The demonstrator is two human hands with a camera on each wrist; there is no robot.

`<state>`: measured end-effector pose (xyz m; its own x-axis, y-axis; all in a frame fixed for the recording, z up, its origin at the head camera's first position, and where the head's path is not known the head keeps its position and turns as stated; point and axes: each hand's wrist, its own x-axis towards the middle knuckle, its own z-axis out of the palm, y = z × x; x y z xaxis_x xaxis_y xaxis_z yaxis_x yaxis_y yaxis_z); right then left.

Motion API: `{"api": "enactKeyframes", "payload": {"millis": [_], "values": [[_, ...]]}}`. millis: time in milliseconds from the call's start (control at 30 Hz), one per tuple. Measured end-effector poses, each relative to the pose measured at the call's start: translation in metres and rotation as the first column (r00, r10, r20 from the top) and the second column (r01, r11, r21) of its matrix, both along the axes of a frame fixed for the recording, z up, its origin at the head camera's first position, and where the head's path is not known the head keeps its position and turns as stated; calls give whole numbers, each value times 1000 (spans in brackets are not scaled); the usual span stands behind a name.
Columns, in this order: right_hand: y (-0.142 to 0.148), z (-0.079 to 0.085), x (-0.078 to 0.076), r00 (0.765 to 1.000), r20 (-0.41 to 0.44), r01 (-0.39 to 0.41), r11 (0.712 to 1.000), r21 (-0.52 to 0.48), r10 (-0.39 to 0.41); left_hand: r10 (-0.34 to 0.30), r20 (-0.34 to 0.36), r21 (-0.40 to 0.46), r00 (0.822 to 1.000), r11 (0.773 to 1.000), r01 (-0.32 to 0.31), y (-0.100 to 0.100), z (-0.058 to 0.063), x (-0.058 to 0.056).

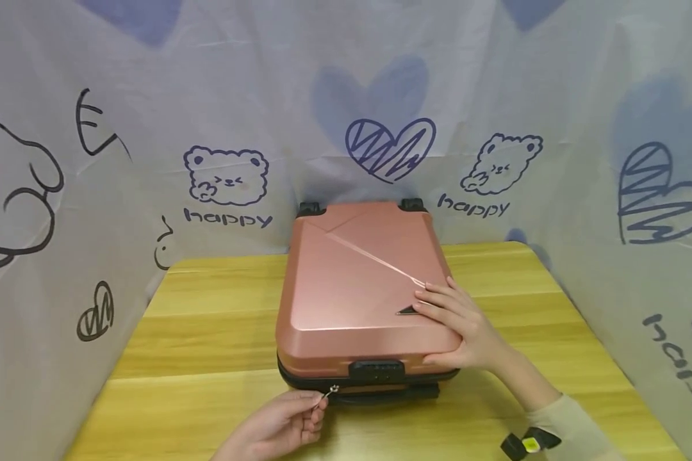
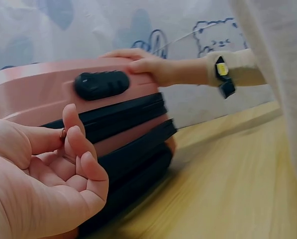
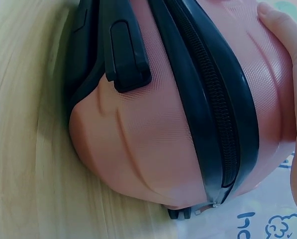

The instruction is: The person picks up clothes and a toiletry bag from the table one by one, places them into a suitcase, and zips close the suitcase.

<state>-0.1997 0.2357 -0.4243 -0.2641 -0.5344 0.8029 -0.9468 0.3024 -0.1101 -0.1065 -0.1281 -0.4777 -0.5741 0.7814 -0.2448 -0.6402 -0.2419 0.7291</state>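
A pink hard-shell suitcase [image 1: 360, 275] lies flat on the table with its lid up. On its front side are a black combination lock [image 1: 377, 370] and a black carry handle [image 1: 389, 394]. My left hand [image 1: 285, 419] pinches a small metal zipper pull [image 1: 334, 388] between thumb and index finger, left of the lock. In the left wrist view the pull is mostly hidden by the fingertips. My right hand [image 1: 464, 326] rests on the lid's front right corner, fingers extended over the top and thumb toward the front edge. The right wrist view shows the black zipper [image 3: 213, 84] along the side.
The wood-grain table [image 1: 207, 326] shows on both sides of the suitcase. A patterned white cloth [image 1: 230, 83] hangs behind and at both sides. Black wheels [image 1: 310, 209] stick out at the suitcase's far end. A black device with a yellow label [image 1: 530, 443] is on the right wrist.
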Motion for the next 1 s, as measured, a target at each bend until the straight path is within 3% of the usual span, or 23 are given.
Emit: {"api": "enactKeyframes", "payload": {"millis": [533,700,1000], "values": [[0,-1,2,1000,11,3,1000,-4,-3,-10,-45,97,999,995,14,-32,-1,2],[-2,-1,1,1000,17,-8,1000,2,8,-15,-26,107,1000,994,17,-38,0,2],[-2,-3,0,1000,0,-19,999,-33,19,-25,-8,165,1000,986,26,-34,-3,-1]]}}
